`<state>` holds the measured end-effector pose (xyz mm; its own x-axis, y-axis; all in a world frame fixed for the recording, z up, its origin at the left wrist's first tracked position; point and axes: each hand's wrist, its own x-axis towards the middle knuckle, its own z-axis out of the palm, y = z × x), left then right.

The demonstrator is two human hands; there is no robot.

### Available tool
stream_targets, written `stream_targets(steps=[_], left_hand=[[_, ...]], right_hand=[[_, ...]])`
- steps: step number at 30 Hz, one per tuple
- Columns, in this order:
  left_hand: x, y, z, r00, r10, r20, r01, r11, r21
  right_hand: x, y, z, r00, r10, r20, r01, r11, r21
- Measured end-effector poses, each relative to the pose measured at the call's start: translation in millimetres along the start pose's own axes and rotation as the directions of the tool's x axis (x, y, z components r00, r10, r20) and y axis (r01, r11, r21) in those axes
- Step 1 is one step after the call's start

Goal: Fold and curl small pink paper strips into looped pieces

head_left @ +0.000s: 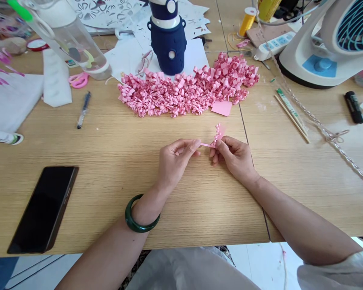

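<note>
Curled pink paper piece [220,132] gripped over the tabletop [124,153]

Pinching one end of a thin pink strip [204,145] between thumb and fingers of the left hand [176,159]. Gripping the pink paper piece, small curls along its left edge, between thumb and fingers of the right hand [238,158]. Wearing a dark green bangle [141,228] on the left wrist.

Spread just beyond: a wide heap of pink paper curls [169,94], touching a flat pink sheet [222,108] at its near edge, toward the right. Standing behind the heap, on white paper [196,52]: a dark blue bottle [169,46].

Lying to the left: a pen [84,110], pink scissors [78,80] farther off beside a clear bottle [75,42], and, nearer, a black phone [44,207]. Lying to the right: wooden chopsticks [293,121], a braided cord [347,157] and a black marker [353,106]. Placed far right: a power strip [274,46] beside a fan [299,44].
</note>
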<state>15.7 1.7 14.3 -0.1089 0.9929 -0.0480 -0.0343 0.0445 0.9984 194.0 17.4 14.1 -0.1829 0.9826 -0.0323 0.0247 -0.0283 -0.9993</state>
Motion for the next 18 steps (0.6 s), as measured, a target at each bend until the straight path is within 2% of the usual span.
stream_targets(steps=[6,18], left_hand=[[-1.0,6.0,-0.5,0.999,0.036,0.004,-0.036,0.993,0.114],[-0.9,7.2,-1.1,0.999,0.033,0.038,-0.037,0.991,0.128]], right_hand=[[-0.3,-2.5,0.8,1.0,0.014,0.008,-0.014,0.999,-0.033],[-0.4,-1.3,1.4,0.999,0.022,-0.04,-0.021,0.999,0.028]])
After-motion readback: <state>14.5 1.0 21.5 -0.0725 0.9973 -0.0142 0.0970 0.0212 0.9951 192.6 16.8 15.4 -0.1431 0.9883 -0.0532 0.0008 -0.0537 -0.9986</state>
